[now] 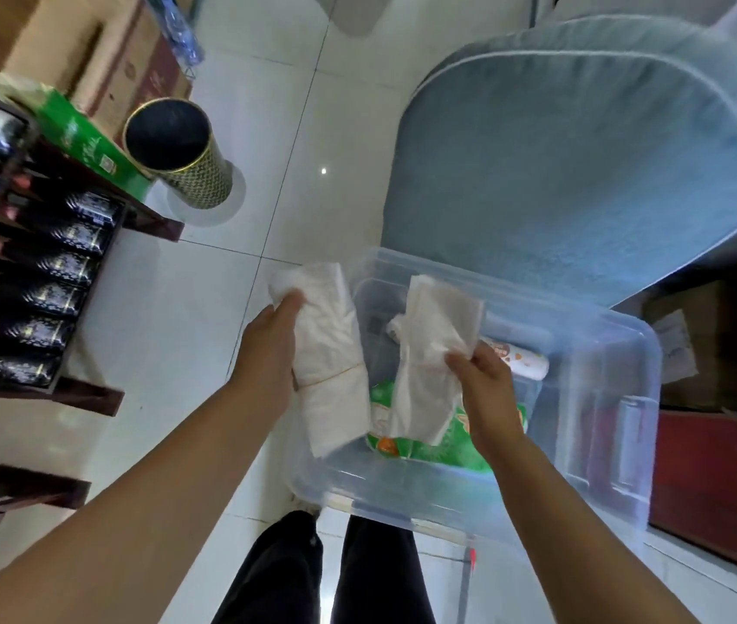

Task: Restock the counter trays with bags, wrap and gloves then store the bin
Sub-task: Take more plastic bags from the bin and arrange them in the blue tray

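Head view: left hand (274, 349) grips one bag bundle (335, 353), right hand (488, 391) pinches a second bundle (429, 349) over the bin (618, 398); carrying both to the trays seems next.

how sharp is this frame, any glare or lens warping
Head view: cardboard boxes top left are motion-smeared; a small glare dot sits on the floor tile; wide-angle bending curves the bottle rack; the left hand, right hand and their white bags at the clear bin look fairly sharp.
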### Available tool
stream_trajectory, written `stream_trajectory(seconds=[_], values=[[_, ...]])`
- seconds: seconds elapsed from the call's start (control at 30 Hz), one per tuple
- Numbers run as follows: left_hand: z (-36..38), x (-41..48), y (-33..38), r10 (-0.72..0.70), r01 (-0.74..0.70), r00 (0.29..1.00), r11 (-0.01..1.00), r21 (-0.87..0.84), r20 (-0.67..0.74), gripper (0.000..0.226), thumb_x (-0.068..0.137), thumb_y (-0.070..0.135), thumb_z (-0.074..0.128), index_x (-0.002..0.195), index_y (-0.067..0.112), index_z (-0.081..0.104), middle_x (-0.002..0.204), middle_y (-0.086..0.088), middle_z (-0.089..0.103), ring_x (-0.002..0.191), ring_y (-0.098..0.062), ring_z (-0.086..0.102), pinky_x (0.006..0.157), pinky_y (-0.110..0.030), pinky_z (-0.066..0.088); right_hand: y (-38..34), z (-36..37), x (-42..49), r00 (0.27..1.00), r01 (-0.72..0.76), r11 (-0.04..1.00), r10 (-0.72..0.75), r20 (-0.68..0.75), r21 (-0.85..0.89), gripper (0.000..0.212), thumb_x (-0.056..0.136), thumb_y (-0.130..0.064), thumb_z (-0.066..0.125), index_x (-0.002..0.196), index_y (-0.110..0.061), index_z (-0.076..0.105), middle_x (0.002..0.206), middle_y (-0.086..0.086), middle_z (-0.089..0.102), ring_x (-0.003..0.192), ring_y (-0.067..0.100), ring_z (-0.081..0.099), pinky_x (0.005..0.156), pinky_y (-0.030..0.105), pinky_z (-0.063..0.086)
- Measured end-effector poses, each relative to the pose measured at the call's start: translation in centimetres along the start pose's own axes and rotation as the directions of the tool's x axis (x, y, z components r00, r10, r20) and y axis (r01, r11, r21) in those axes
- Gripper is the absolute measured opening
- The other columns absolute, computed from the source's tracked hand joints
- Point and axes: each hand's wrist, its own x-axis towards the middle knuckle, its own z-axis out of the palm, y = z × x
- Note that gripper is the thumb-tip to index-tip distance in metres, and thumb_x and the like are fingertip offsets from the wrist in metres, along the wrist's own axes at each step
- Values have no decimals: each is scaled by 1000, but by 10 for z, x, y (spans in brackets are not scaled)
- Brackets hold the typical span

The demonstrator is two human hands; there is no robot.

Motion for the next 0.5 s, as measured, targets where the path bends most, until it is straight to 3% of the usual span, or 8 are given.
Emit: stream_trajectory(seconds=[0.13, 0.23, 0.37, 0.43, 0.5], values=[[24, -41, 21, -71, 82, 987, 994, -75, 142, 41, 86, 45, 56, 113, 15, 61, 101, -7, 69, 89, -22, 67, 73, -33, 55, -67, -8, -40, 993, 96, 991, -101, 53, 92, 15, 71, -14, 58, 76, -23, 70, 63, -10, 66, 56, 4, 57, 51, 15, 46], [44, -77, 37, -44, 81, 952, 991, -110, 302, 36, 90, 39, 53, 114, 13, 60, 98, -6, 70, 85, -20, 68, 66, -28, 55, -96, 1, -69, 982, 156, 986, -161, 94, 58, 16, 74, -8, 57, 78, -23, 64, 64, -10, 63, 55, 4, 53, 51, 15, 44], [60, -125, 60, -45, 157, 882, 966, -204, 469, 36, 93, 42, 46, 104, 12, 61, 94, -8, 71, 80, -22, 69, 55, -27, 55, -116, -3, -105, 970, 235, 970, -238, -44, -67, 22, 84, -2, 54, 91, -23, 53, 70, -4, 59, 57, 7, 50, 54, 23, 42], [63, -144, 64, -34, 141, 831, 978, -151, 555, 44, 94, 50, 36, 105, 15, 60, 105, -9, 67, 93, -24, 65, 69, -32, 54, -124, -10, -122, 942, 301, 943, -317, -107, -144, 25, 85, -1, 53, 92, -24, 52, 67, -9, 54, 55, 0, 47, 54, 18, 40], [66, -161, 63, -20, 101, 771, 991, -90, 636, 40, 93, 45, 43, 108, 12, 61, 112, -15, 67, 101, -30, 64, 86, -42, 52, -132, -16, -139, 913, 341, 910, -380, -145, -237, 24, 85, 0, 52, 95, -22, 53, 73, -11, 55, 59, -3, 49, 56, 12, 41]])
